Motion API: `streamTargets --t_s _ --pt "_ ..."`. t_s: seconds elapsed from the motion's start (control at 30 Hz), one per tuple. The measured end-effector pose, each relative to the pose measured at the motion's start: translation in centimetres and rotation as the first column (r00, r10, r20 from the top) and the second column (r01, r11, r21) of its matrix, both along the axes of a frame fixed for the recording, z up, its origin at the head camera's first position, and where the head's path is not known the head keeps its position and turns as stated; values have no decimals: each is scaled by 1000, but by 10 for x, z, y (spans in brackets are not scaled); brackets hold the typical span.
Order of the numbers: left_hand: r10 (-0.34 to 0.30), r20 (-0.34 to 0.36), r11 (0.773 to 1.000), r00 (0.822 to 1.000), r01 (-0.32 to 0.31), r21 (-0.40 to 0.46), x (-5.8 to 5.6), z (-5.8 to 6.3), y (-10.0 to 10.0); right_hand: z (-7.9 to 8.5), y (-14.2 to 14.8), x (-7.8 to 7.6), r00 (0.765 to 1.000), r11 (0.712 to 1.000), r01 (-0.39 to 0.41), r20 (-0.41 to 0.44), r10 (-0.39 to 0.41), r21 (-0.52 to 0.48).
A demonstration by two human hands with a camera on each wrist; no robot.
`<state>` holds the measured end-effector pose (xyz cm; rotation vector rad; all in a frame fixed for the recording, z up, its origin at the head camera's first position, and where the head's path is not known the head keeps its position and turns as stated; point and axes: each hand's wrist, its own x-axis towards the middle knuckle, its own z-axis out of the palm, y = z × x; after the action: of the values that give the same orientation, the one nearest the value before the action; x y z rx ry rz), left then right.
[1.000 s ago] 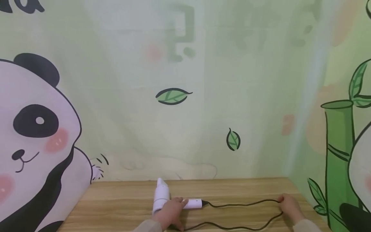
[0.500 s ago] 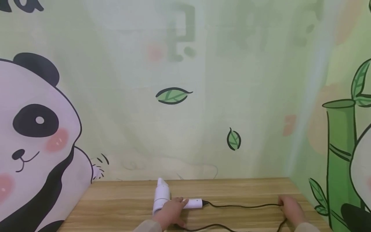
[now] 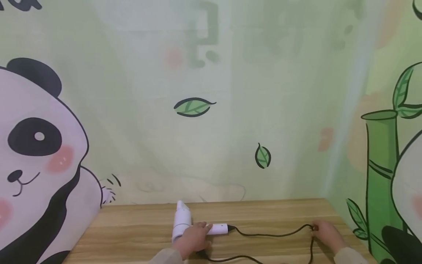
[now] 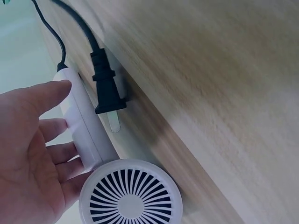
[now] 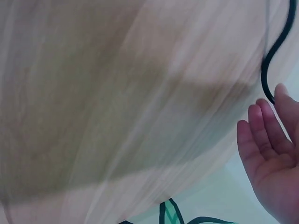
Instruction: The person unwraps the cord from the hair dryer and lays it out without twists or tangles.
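Observation:
A white hair dryer (image 3: 182,220) lies on the wooden table, its nozzle toward the back wall and its handle pointing right. My left hand (image 3: 194,236) holds the handle, thumb and fingers on either side in the left wrist view. Beside the handle (image 4: 86,123) lies the black plug (image 4: 107,88), apart from the thumb. From the handle's end the black cord (image 3: 273,235) runs right to my right hand (image 3: 328,234), which pinches it, then bends back toward the near edge. The right wrist view shows the cord (image 5: 267,74) meeting the thumb and fingertips.
The wooden table (image 3: 138,223) ends at a wall cloth (image 3: 148,146) printed with pandas, leaves and bamboo. Part of the cord's returning length drops below the bottom of the head view.
The near stretch of cord has shifted toward the bottom of the view. My right hand has moved slightly left with the pinched cord. The hair dryer stays in place under my left hand.

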<state>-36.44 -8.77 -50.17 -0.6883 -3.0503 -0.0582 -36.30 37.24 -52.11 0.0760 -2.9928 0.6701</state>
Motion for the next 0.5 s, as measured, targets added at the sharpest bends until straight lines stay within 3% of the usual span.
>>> streamTargets --t_s 0.2,0.33,0.5 --pt "9 30 998 1000 -11 63 -1 0 -7 2 -7 -7 999 999 -29 37 30 -38" --pt "10 71 987 997 -22 161 -2 4 -12 4 -10 -10 996 997 -45 69 49 -65" --pt "-50 19 964 999 44 263 -4 11 -24 15 -12 -7 993 997 -71 87 73 -33"
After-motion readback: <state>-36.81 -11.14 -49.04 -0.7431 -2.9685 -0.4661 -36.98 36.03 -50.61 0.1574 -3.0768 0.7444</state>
